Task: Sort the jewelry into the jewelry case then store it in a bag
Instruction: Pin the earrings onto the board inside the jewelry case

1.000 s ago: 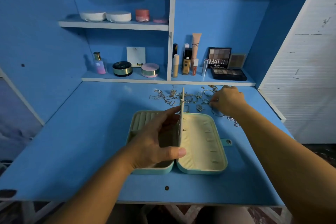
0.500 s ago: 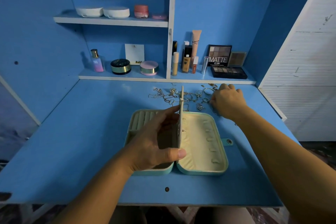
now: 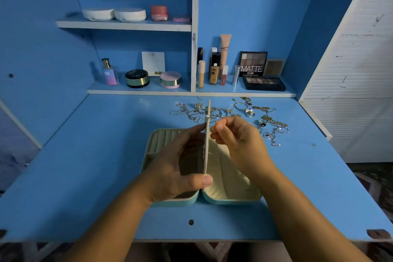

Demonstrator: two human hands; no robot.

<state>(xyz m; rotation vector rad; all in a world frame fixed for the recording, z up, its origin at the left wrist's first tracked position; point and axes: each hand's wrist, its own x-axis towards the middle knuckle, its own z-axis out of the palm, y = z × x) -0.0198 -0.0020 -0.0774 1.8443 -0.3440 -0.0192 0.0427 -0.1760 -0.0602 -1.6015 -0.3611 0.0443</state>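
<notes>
A person's left hand (image 3: 180,168) grips the upright divider panel (image 3: 206,151) of an open jewelry case (image 3: 234,202) on a blue desk (image 3: 85,166), thumb at the near end and fingers along the left face. The right hand (image 3: 238,140), fingers curled and thumb and forefinger pressed together, pinches a small piece just beside the panel's right face; the piece is all but hidden between the fingertips and too small to identify. The case lies flat near the middle of the desk, its left half showing ring rolls (image 3: 161,138), its right half a pale padded tray. The loose jewelry (image 3: 244,110), a tangle of chains, rings and hoops, lies just behind the case and to its right, not yet sorted; no bag is in view. The likeliest slip appears to be a dropped piece: a fine post or hook fed toward the panel could miss and fall into the tray or onto the desk, and the panel could flop if the left hand's grip eases. Chains in the pile look tangled and may drag neighbours when lifted. Room is generous to the left and in front of the case, where bare desk runs to the near edge; behind, the pile sits close under the lower shelf (image 3: 138,91) of cosmetics (image 3: 263,83), and a white slatted wall (image 3: 361,91) bounds the desk on the right.
</notes>
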